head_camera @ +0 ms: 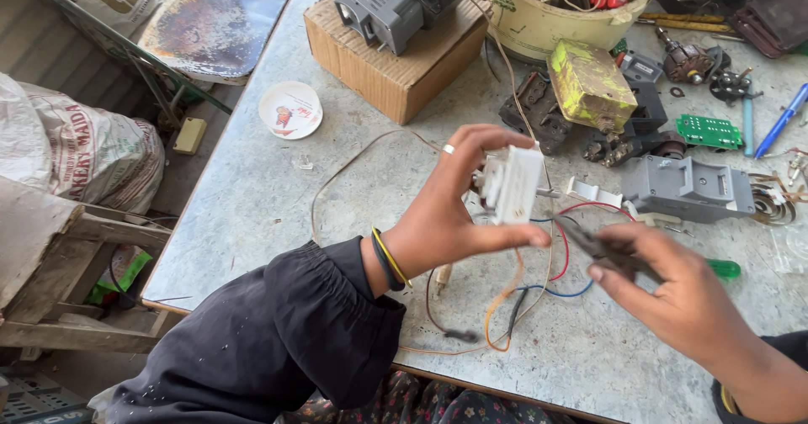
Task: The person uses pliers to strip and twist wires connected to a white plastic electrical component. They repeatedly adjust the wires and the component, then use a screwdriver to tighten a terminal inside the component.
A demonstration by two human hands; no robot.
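while lifted: switch (pixel 511 183) (white) in left hand (pixel 450 209)

Bright, even daylight — soft shadows only; the right hand (pixel 673 294) is motion-blurred, the rest sharp.

1. Bare grey metal tabletop (pixel 252 205) lies open left of the hands.
2. Loose coloured wires (pixel 505 306) clutter the near middle.
3. Brown cardboard box (pixel 379 54), cream plastic tub (pixel 539 20) and grey plastic housing (pixel 686 188) block the far side.

Two hands (pixel 454 214), one white switch block (pixel 512 184), one cardboard box (pixel 379 58), one round lid (pixel 290 109).
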